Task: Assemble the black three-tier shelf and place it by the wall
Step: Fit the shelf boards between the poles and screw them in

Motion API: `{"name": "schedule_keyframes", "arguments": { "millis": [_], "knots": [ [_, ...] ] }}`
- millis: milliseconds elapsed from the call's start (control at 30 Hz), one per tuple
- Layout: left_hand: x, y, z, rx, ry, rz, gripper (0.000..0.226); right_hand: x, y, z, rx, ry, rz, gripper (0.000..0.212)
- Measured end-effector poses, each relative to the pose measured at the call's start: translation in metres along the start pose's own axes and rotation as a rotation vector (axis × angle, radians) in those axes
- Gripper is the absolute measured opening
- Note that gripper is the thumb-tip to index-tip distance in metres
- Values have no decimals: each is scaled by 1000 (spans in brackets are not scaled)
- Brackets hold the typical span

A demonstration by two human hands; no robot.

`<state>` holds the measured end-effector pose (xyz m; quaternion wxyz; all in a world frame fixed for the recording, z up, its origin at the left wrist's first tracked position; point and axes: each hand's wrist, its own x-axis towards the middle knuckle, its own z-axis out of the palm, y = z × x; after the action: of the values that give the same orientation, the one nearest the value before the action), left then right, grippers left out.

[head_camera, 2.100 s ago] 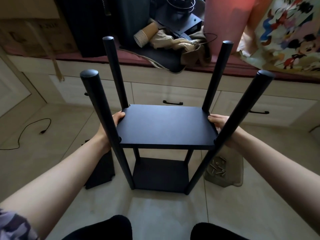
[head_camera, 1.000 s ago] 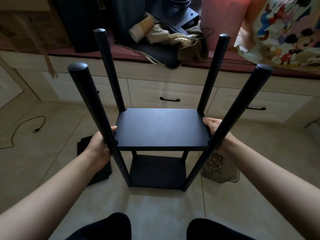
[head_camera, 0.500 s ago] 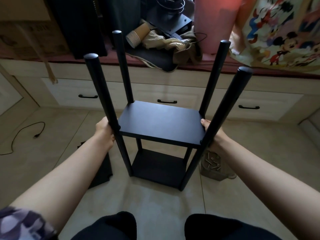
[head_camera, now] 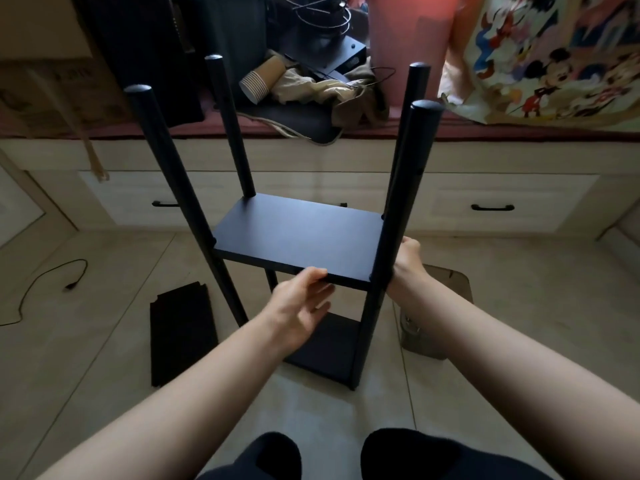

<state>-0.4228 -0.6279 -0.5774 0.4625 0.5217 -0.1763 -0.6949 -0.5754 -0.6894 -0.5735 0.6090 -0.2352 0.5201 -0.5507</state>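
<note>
While left hand [head_camera: 294, 306] touches shelf [head_camera: 298, 237] edge, right hand [head_camera: 407, 259] grips post [head_camera: 398, 209].

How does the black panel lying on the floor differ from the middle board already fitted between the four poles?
The loose panel lies flat on the floor tiles, left of the frame; the middle board sits raised, fixed between the poles. Nothing touches the loose panel, while the left hand touches the middle board's front edge. Both are black, flat and rectangular.
</note>
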Motion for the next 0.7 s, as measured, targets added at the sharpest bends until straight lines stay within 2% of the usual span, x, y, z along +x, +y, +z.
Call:
{"name": "schedule_keyframes", "arguments": {
  "millis": [67,167,300,400,700],
  "knots": [
    [7,-8,14,-65,-80,25,5,2,2,1,-15,-3,1,43],
    [15,-14,19,-219,-80,108,29,5,2,-4,-40,-34,-9,36],
    [19,-20,17,-293,-133,120,31,9,0,-28,-60,-126,28,35],
    [19,-23,15,-307,-153,101,37,10,-2,-39,-19,-218,58,35],
    [22,-30,10,-301,-152,94,50,14,6,-42,-24,-227,64,19]
  ]
}}
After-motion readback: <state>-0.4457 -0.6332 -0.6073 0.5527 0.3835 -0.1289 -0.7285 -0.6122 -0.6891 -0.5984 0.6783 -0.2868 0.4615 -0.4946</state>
